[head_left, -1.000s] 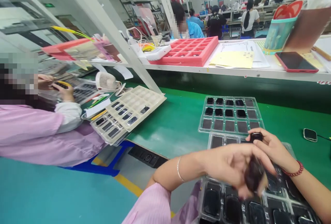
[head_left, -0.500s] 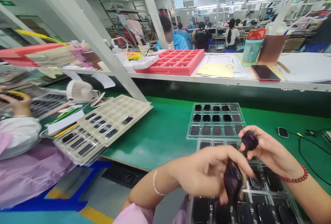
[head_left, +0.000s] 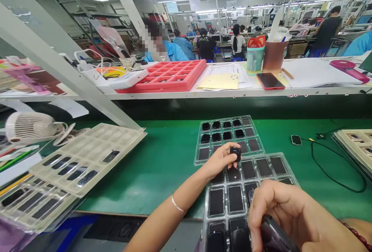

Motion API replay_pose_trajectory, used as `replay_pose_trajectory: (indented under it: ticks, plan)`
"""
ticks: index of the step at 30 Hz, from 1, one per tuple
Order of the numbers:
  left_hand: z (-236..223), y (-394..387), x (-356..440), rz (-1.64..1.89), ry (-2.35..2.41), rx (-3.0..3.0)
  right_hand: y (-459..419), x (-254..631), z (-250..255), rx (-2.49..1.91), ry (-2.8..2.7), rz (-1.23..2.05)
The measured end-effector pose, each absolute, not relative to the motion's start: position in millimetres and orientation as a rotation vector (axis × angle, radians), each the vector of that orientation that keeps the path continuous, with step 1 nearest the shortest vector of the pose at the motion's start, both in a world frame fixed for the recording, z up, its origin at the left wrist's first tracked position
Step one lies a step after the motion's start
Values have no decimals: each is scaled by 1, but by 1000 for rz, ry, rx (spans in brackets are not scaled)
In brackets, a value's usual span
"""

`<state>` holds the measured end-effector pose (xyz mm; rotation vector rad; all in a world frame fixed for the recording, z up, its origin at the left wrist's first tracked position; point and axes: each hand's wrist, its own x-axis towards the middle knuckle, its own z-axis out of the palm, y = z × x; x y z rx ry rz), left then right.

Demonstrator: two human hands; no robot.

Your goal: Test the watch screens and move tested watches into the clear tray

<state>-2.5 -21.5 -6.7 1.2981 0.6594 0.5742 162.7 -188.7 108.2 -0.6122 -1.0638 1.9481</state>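
Note:
My left hand (head_left: pixel 222 161), with a thin bangle at the wrist, pinches a small black strapless smartwatch (head_left: pixel 235 153) over the front edge of the far clear tray (head_left: pixel 197 152). That tray holds two rows of black smartwatches; dark pads line its other pockets. Close to the camera, my right hand (head_left: pixel 290 213) is closed around another dark smartwatch (head_left: pixel 276 236), partly cut off by the frame's bottom. Beneath both hands lies the near clear tray (head_left: pixel 206 209), with dark-lined pockets and some smartwatches in its front rows. My right hand hides part of it.
Cream trays with dark pieces (head_left: pixel 95 143) lie at left near a white fan (head_left: pixel 31 128). At right are a small watch (head_left: pixel 296 140) by a black cable (head_left: pixel 328 174) and another cream tray (head_left: pixel 343 133). The shelf carries a red tray (head_left: pixel 192 75) and a phone (head_left: pixel 270 81).
My left hand has moved forward and left to the far tray with a smartwatch. My right hand has come back toward me, low over the near tray. The view has turned right.

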Motion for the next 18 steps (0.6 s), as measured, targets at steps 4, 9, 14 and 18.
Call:
replay_pose_trajectory:
  ticks: [4, 9, 14, 18]
  plan:
    - [1, -26, -4, 619, 702, 1326, -167, 170, 91, -599, -1058, 1892]
    - [10, -36, -7, 645, 703, 1367, -115, 197, 53, -1022, -1104, 1601]
    - [9, -42, -9, 633, 710, 1395, -96, 218, 17, -1168, -1200, 1465]
    - [5, -41, -7, 641, 670, 1357, -93, 220, 7, -1141, -1209, 1528]
